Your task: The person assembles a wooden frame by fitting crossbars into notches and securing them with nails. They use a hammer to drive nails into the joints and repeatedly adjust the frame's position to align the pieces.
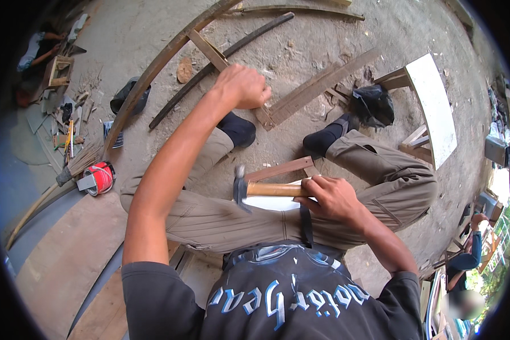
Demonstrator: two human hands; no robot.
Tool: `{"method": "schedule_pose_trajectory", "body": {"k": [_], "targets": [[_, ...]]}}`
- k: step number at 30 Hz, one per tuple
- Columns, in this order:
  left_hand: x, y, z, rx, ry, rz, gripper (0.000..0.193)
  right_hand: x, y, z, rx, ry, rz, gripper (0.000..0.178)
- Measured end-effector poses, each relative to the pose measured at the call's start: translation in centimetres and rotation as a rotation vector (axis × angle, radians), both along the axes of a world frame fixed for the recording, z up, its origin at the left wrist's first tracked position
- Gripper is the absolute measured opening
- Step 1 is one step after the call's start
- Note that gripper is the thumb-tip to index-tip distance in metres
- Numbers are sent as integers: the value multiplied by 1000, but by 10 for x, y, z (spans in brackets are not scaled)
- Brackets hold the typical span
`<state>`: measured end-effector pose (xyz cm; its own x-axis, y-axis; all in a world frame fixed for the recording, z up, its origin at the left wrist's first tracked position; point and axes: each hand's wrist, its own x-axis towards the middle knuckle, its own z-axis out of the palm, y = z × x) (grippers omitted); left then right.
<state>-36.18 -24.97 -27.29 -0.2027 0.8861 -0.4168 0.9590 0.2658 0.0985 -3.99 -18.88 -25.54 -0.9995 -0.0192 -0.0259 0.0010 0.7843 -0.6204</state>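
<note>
My right hand (331, 196) is wrapped round the wooden handle of a claw hammer (275, 190). The hammer lies level over my lap, its dark metal head pointing left. My left hand (242, 86) reaches forward and is closed on a wooden frame (209, 51) on the ground. The slat under this hand runs from a long curved strip to a straight board (328, 82), meeting the board at a corner by my feet. My fingers hide part of the slat. Between my legs, behind the hammer, lies a piece with a white panel and a brown wooden edge (280, 170).
A white-topped wooden piece (433, 107) stands at right near a black plastic bag (373, 106). A dark curved strip (226, 56) lies ahead. At left are a red can (101, 178), a stick broom (76, 164) and wood scraps. Other people work at far left and far right.
</note>
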Motion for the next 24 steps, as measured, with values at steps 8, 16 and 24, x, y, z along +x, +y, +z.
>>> {"method": "schedule_pose_trajectory", "body": {"k": [8,16,24], "targets": [[-5,-9,-10,116,-24,-35,49,1,2,8,-14,-57,-37,30],[-4,-2,-10,76,-15,-33,44,-1,0,15,-33,-96,-96,29],[-6,-1,-7,59,-33,10,41,-1,16,10,47,-97,-176,29]]}}
